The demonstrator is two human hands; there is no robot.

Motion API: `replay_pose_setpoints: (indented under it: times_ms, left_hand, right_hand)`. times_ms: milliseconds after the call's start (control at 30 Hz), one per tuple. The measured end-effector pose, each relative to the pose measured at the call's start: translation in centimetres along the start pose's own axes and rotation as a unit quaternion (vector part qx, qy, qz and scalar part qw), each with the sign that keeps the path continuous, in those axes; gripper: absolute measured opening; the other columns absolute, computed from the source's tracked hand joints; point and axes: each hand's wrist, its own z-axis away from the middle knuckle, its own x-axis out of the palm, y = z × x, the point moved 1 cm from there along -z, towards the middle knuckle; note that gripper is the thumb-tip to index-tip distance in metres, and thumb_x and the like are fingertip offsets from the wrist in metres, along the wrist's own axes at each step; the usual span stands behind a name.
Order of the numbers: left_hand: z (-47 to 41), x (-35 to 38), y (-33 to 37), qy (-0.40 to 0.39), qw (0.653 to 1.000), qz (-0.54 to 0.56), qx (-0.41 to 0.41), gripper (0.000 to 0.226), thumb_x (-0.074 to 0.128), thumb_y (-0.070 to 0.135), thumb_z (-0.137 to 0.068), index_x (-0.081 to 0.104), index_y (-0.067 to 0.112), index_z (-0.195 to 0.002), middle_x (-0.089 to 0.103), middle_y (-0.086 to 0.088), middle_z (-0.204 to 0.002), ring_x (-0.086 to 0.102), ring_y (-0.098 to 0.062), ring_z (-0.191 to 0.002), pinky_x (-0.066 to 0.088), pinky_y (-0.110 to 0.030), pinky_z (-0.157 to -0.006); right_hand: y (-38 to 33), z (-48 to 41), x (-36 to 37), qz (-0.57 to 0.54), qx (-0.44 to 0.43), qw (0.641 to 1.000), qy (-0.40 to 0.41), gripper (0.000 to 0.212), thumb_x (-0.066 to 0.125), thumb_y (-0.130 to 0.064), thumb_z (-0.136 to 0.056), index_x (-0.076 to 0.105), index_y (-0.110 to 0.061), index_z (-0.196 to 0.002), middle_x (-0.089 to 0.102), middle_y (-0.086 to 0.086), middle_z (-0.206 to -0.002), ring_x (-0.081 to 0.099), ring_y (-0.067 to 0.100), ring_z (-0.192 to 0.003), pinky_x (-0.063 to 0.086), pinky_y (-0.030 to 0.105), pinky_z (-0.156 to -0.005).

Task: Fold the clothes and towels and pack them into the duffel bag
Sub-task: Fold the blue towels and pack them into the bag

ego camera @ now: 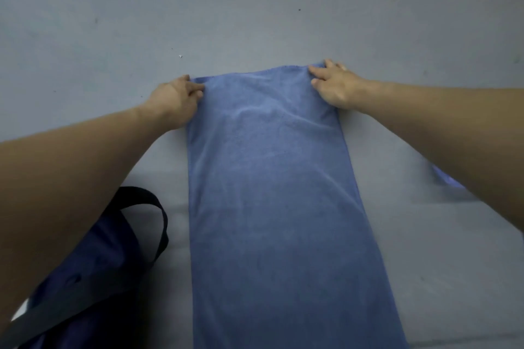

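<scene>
Since the blue towel is soft and floppy, lying lengthwise on the grey surface (a mattress, maybe) right of the duffel bag, I reckon the far corners are the spot, where my left hand and right hand each pinch the hem with curled fingers.

No readable text, labels, brands, numbers or signs anywhere in head view.

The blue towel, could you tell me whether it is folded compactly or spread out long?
Spread out long: the towel lies as one narrow strip, the left hand and right hand gripping its far corners.
</scene>
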Motion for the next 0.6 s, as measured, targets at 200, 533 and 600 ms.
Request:
replay_pose_setpoints:
  times_ms: [200,533,600]
  left_hand:
    - [0.9,-0.5,0.1,0.057,0.995,0.074,-0.021,0.030,0.044,0.013,-0.103,0.070,-0.003,-0.107,0.068,-0.026,-0.112,0.063,-0.041,-0.105,0.048,-0.040,-0.090]
    - [8.8,-3.3,1.3,0.212,0.961,0.176,0.005,0.027,0.055,0.015,-0.094,0.072,0.029,-0.108,0.069,0.006,-0.099,0.060,-0.014,-0.079,0.045,-0.027,-0.078]
    - [11.3,-2.7,1.6,0.214,0.964,0.158,0.028,0.027,0.055,0.014,-0.094,0.067,0.029,-0.113,0.068,0.005,-0.106,0.062,-0.016,-0.081,0.048,-0.032,-0.081]
  right_hand:
    - [-0.6,0.8,-0.6,-0.066,-0.005,0.998,-0.002,0.044,0.035,-0.017,-0.106,0.045,-0.008,-0.147,0.034,0.008,-0.160,0.028,0.027,-0.147,0.020,0.029,-0.118]
    - [0.1,11.5,-3.5,-0.393,0.032,0.918,0.042,0.034,0.045,-0.007,-0.102,0.061,-0.012,-0.131,0.060,-0.002,-0.131,0.051,0.012,-0.128,0.036,0.031,-0.116]
    - [1.1,14.3,-3.4,-0.444,0.038,0.895,0.023,0.031,0.046,-0.004,-0.102,0.064,-0.014,-0.125,0.061,-0.004,-0.134,0.048,0.006,-0.130,0.035,0.032,-0.117]
